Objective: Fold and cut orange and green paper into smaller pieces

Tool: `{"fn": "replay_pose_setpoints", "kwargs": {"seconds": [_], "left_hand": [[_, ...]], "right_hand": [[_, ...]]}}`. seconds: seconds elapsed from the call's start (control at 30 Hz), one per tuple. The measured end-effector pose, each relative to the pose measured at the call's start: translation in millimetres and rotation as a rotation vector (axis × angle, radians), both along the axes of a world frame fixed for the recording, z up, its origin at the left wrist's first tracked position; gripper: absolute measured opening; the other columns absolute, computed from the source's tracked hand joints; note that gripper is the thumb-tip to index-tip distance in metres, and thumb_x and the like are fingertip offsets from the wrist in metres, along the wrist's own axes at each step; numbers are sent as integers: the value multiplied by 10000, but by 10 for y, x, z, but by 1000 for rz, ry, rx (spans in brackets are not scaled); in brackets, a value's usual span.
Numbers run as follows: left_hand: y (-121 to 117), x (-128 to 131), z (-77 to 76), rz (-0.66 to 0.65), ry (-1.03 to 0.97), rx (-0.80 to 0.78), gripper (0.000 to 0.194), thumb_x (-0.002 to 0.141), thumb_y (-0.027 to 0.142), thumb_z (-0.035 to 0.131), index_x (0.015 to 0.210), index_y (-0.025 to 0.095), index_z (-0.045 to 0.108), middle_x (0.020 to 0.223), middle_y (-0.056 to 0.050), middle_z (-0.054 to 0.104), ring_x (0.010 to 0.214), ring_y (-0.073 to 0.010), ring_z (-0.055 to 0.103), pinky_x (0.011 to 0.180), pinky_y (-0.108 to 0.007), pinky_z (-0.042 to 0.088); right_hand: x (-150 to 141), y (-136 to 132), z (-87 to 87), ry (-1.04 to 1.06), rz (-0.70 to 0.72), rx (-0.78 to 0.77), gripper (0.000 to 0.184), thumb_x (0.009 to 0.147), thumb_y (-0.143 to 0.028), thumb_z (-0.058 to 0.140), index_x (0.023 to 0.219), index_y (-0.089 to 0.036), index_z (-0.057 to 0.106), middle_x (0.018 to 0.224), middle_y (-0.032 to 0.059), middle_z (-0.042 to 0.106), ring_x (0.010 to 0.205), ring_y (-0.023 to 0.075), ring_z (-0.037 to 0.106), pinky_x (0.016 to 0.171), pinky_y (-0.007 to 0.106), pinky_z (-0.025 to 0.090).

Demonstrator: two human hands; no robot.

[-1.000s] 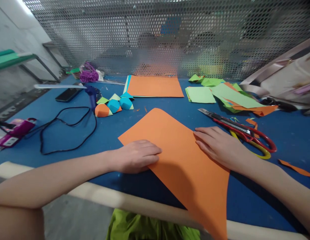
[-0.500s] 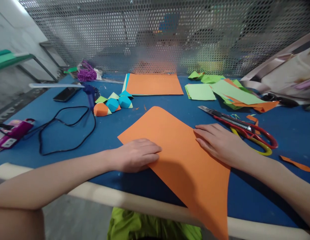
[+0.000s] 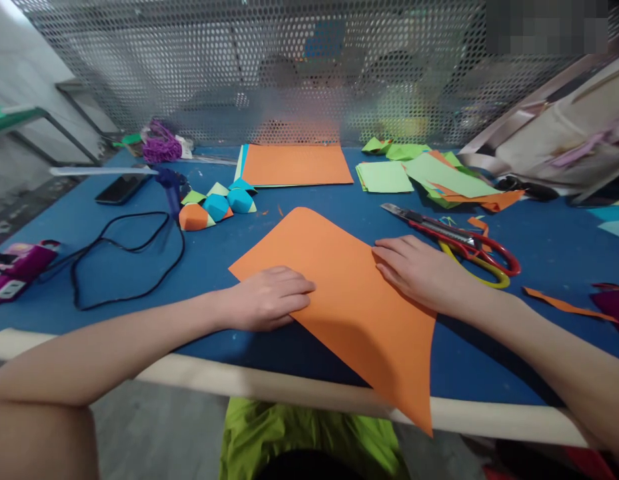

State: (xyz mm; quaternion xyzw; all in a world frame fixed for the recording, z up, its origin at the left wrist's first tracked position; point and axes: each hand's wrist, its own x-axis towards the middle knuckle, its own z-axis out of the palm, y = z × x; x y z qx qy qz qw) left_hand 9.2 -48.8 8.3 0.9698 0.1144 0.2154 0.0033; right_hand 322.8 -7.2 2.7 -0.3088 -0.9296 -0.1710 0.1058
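Observation:
A sheet of orange paper point(image 3: 334, 267) lies slantwise in front of me, its far end rounded as if bent over. Its near corner hangs past the table's front edge. My left hand point(image 3: 269, 298) is closed on the paper's near-left edge, fingers together on top, thumb hidden. On the right edge, my right hand point(image 3: 414, 270) grips the same sheet with its fingers close together; that thumb is hidden too. A utility knife point(image 3: 429, 227) lies across scissors point(image 3: 504, 260) with red and yellow handles, just beyond my right hand.
Behind lie a paper stack point(image 3: 296, 165), small green sheets point(image 3: 384, 177) and mixed scraps point(image 3: 454, 177). At left are folded paper pieces point(image 3: 216, 207), a blue glue gun point(image 3: 170, 190), a black cable point(image 3: 124, 250), a phone point(image 3: 122, 189) and purple string point(image 3: 160, 142). A perforated metal panel point(image 3: 199, 80) stands behind.
The camera view has turned a little to the right, so everything sits further left. Both hands stay at the same places on the orange paper.

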Motion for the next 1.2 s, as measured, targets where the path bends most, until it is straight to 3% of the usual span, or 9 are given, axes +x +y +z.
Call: {"fn": "replay_pose_setpoints", "kwargs": {"seconds": [0.5,0.83,1.03,1.2], "left_hand": [[-12,22,50,3,11,-21,146,925,133,438,968,143,577,1011,-150,713,926,-234,666,775,-363,561],[-69,-14,54,34,48,25,130,907,123,470,944,122,595,1016,-155,708,942,-252,672,822,-381,579],[-111,-86,-16,168,-37,66,184,911,113,454,1056,128,567,1104,-192,691,1059,-262,650,889,-414,558],[-148,-101,-32,128,-3,41,203,962,147,439,1086,152,600,1132,-148,697,1092,-250,643,959,-410,526]], "right_hand": [[-29,-1,36,-7,-6,-22,347,972,-201,393,1054,-30,683,1063,196,688,901,301,615,785,417,526],[-4,2,8,63,-26,-59,343,978,-240,390,1073,-79,678,1079,163,696,949,296,621,794,425,544],[38,26,-8,178,-89,-224,352,979,-319,401,1118,-131,664,1120,143,696,1018,287,631,879,451,537],[-178,281,95,384,-182,-490,346,922,-374,482,1153,-188,661,1185,125,695,1109,289,635,954,487,519]]}}
